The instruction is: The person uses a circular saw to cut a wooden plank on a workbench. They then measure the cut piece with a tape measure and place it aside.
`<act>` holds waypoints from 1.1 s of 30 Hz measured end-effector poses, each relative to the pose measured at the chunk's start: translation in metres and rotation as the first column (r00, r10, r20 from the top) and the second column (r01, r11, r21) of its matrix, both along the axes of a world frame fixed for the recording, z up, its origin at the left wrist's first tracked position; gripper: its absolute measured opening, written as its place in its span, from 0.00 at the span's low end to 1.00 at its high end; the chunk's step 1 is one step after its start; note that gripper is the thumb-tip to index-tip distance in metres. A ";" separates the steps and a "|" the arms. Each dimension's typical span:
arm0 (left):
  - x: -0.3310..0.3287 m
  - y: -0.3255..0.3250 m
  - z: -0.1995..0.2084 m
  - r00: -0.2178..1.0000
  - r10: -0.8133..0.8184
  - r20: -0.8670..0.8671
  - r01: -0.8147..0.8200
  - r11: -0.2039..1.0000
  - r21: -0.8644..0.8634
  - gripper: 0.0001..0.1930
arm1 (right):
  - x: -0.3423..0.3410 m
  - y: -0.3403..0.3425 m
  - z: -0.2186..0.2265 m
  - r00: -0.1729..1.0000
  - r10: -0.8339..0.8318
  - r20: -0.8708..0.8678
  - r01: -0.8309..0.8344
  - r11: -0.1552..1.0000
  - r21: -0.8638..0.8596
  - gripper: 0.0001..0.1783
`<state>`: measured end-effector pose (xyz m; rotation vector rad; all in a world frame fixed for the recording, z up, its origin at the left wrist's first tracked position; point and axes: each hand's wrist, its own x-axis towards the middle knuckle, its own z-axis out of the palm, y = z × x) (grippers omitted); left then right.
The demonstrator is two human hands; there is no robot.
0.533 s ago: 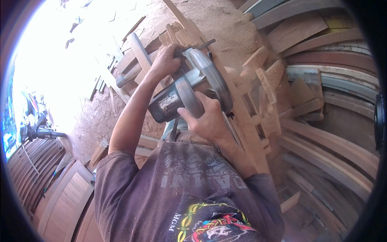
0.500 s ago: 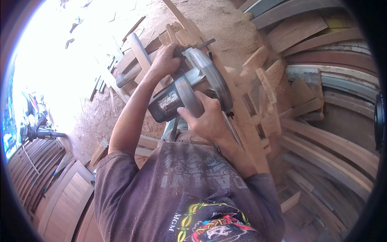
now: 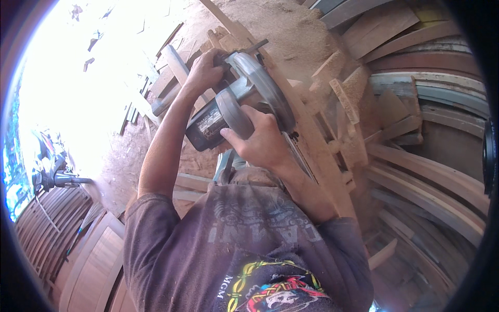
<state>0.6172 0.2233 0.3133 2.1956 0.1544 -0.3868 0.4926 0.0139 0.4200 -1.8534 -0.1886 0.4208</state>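
Observation:
A circular saw (image 3: 260, 86) with a dark motor housing and grey blade guard sits on a long wooden plank (image 3: 312, 171) in front of me. My right hand (image 3: 260, 138) is wrapped round its rear handle, thumb on the near side. At the front of the saw, my left hand (image 3: 207, 70) is closed on the front grip, which its fingers partly hide. A thin dark bar, apparently the guide bar (image 3: 255, 47), sticks out past the guard. Behind the saw a narrow slit runs along the plank toward me. The blade itself is hidden.
Offcuts (image 3: 345, 99) and sawdust (image 3: 291, 31) lie beyond and right of the plank. Long boards (image 3: 431, 177) are stacked along the right side. Wood scraps (image 3: 176, 62) lie left of the saw. A panelled door (image 3: 96, 265) and curved slats (image 3: 52, 223) are at lower left.
The saw and both hands have shifted slightly left and up in the picture. The surroundings have shifted a little too. Both hands keep their hold.

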 end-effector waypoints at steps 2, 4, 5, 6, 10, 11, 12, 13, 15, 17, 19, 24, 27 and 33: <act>0.002 0.002 -0.001 1.000 0.002 0.007 -0.002 1.000 -0.009 0.24 | 0.002 0.002 -0.001 1.000 0.000 -0.017 0.000 1.000 0.001 0.17; 0.004 0.011 -0.008 1.000 0.017 -0.004 -0.017 0.999 -0.041 0.23 | 0.003 0.007 -0.003 1.000 0.005 -0.016 -0.004 1.000 0.005 0.18; 0.005 0.011 -0.007 0.999 0.031 -0.030 -0.033 0.997 -0.063 0.23 | 0.004 0.009 -0.006 1.000 0.007 -0.007 -0.007 1.000 0.007 0.18; 0.004 0.004 0.011 0.994 0.050 -0.096 -0.059 0.993 -0.098 0.23 | 0.004 0.010 -0.008 1.000 0.001 -0.002 -0.001 1.000 0.005 0.18; 0.009 0.020 0.003 0.993 0.065 -0.093 -0.076 0.991 -0.110 0.23 | 0.010 0.022 -0.015 0.999 -0.006 0.049 0.003 0.998 0.069 0.18; 0.012 0.023 0.001 0.993 0.060 -0.102 -0.070 0.993 -0.099 0.23 | 0.013 0.024 -0.015 0.999 -0.009 0.052 0.005 0.997 0.076 0.18; 0.015 0.026 -0.001 0.992 0.054 -0.111 -0.063 0.994 -0.088 0.23 | 0.014 0.026 -0.014 0.998 -0.013 0.055 0.008 0.996 0.084 0.18; 0.016 0.030 -0.003 0.992 0.048 -0.119 -0.057 0.995 -0.077 0.24 | 0.016 0.029 -0.014 0.999 -0.005 0.050 0.002 0.998 0.065 0.18; 0.015 0.023 0.004 0.986 0.081 -0.144 -0.102 0.985 -0.141 0.24 | 0.016 0.030 -0.014 0.999 0.007 0.038 -0.007 1.000 0.016 0.18; 0.018 0.022 0.008 0.985 0.070 -0.156 -0.090 0.989 -0.120 0.24 | 0.018 0.030 -0.014 0.999 0.011 0.038 -0.011 1.000 0.021 0.18; 0.020 0.026 0.007 0.990 0.052 -0.133 -0.067 0.991 -0.118 0.24 | 0.020 0.030 -0.013 0.999 0.011 0.047 -0.012 0.999 0.035 0.18; 0.021 0.031 0.003 0.995 0.019 -0.097 -0.033 0.989 -0.145 0.24 | 0.016 0.034 -0.016 0.998 -0.002 0.060 0.002 1.000 0.011 0.18; 0.023 0.038 -0.003 0.997 0.005 -0.079 -0.014 0.993 -0.119 0.25 | 0.023 0.034 -0.012 0.998 -0.021 0.055 0.017 0.997 0.070 0.17; 0.024 0.041 -0.007 0.997 0.032 -0.070 -0.043 0.985 -0.169 0.32 | 0.021 0.037 -0.012 0.999 -0.018 0.037 0.016 0.999 0.046 0.16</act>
